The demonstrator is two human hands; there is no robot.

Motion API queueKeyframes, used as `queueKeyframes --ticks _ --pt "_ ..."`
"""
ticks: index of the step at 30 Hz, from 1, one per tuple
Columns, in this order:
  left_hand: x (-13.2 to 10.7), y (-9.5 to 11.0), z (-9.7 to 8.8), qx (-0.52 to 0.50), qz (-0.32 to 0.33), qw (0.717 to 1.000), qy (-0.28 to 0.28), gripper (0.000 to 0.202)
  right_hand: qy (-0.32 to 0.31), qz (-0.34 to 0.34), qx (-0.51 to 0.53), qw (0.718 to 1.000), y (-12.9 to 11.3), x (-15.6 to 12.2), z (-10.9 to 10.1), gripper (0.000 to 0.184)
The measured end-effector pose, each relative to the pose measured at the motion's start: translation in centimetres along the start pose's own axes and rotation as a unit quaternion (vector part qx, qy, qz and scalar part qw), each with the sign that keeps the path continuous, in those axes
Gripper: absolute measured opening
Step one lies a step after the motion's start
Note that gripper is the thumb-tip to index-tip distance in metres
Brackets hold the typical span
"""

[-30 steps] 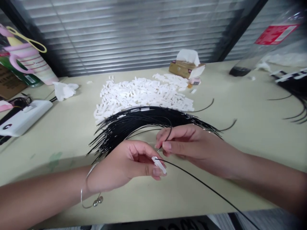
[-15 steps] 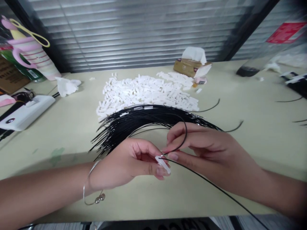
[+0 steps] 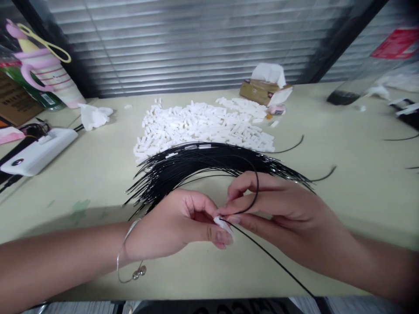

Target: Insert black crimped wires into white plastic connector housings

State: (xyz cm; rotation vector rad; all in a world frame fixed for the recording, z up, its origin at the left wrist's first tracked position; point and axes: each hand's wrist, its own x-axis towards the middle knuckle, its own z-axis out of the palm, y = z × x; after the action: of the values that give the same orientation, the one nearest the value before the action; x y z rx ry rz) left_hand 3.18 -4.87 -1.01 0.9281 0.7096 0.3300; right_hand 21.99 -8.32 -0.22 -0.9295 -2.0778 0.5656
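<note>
My left hand (image 3: 178,224) pinches a small white plastic piece (image 3: 223,224) between thumb and fingers. My right hand (image 3: 281,209) pinches a thin black cord (image 3: 268,255) whose end loops up over its fingers and meets the white piece. The cord's other end runs down to the table's front edge. Just behind both hands lies a fanned bundle of black cords (image 3: 203,163). Behind that sits a heap of white plastic pieces (image 3: 203,124).
A white power strip (image 3: 36,150) and a crumpled tissue (image 3: 93,115) lie at the left, with a pink cup (image 3: 49,72) behind. A tissue box (image 3: 262,89) stands at the back. A plastic bottle (image 3: 369,61) and more black cords (image 3: 401,137) are at the right.
My right hand has brought the looped cord end down to the white piece in my left hand; the two hands now touch. The view has shifted slightly.
</note>
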Motion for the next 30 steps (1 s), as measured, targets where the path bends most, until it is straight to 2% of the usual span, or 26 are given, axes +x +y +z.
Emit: queueKeyframes --ticks 7,15,17,20,24,30 --pt "-0.1 -0.1 0.1 0.022 0.008 1.0 0.0 0.006 -0.01 0.009 0.016 1.0 0.2 0.0 0.3 0.022" --pt "-0.1 -0.1 0.6 0.028 0.008 0.999 0.032 0.012 -0.047 0.061 0.033 0.996 -0.4 0.0 -0.1 0.008" --pt "-0.2 -0.2 0.6 0.027 0.003 0.999 0.038 0.012 -0.053 0.064 0.053 0.995 -0.5 0.1 -0.3 0.01" --pt "-0.2 -0.2 0.7 0.049 -0.001 0.998 0.047 0.013 -0.066 0.059 0.068 0.994 -0.5 0.3 -0.6 0.016" --pt "-0.4 -0.3 0.9 0.086 0.002 0.994 0.062 0.015 -0.072 0.028 0.048 0.996 -0.3 0.5 -0.8 0.009" --pt "-0.5 -0.3 1.1 0.102 0.004 0.993 0.066 0.012 -0.026 -0.003 0.01 1.0 0.1 0.1 0.0 0.007"
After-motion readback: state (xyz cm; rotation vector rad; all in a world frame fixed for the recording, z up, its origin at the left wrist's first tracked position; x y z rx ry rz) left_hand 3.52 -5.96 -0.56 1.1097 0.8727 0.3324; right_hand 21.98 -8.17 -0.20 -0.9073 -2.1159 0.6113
